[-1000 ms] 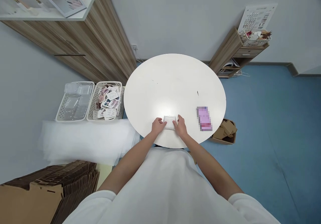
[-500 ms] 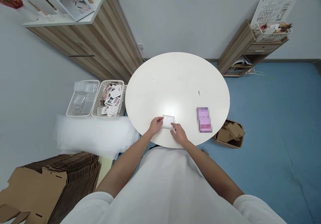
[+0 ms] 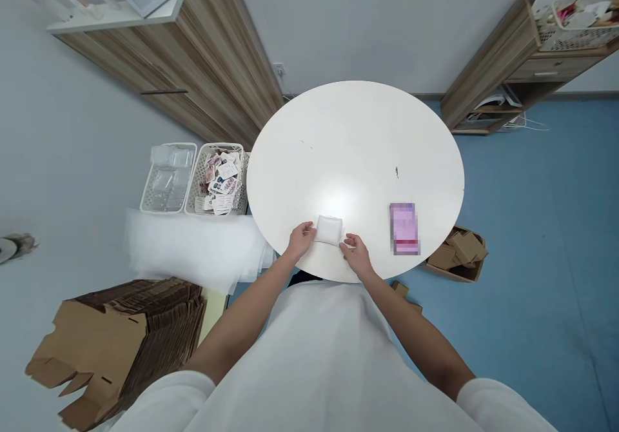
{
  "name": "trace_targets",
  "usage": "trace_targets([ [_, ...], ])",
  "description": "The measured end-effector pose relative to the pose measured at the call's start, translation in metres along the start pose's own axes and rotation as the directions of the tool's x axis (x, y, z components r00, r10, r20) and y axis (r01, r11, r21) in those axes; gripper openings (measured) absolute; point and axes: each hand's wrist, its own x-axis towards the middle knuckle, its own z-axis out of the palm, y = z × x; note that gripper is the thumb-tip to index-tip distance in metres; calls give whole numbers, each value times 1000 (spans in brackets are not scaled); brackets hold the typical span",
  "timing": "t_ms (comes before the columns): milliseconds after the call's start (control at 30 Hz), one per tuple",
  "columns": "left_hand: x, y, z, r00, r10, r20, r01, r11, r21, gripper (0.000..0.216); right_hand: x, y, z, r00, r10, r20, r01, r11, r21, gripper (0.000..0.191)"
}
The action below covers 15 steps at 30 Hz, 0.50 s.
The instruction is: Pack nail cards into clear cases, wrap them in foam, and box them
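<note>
A white pad [image 3: 329, 230] lay near the round counter's [image 3: 358, 129] front edge, above a blue floor [image 3: 532, 225]. The left hand's [image 3: 300, 240] fingers grasped its side; the right hand [image 3: 358, 255] touched its corner, grip unclear.

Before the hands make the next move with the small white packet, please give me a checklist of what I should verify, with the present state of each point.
1. The left hand grips the white packet by its left edge: ok.
2. The right hand touches the packet's near right corner: ok. Whether the fingers grip it firmly: cannot tell.
3. The packet is over the table, inside the rim: ok.
4. The pink item lies apart from both hands: ok.
5. What the packet contains: cannot tell.
</note>
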Motion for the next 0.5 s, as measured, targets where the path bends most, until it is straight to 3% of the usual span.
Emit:
trace_targets([
  [267,12,7,10,991,40,126,-44,998,34,35,23,-17,16,992,41,-116,-47,998,-46,36],
  [400,25,7,-11,992,67,107,-66,998,-15,34,35,-34,34,996,11,-87,-14,999,-29,34],
  [500,42,5,-38,994,104,27,-102,994,-49,39,51,-54,61,995,-44,-88,35,994,-102,37],
])
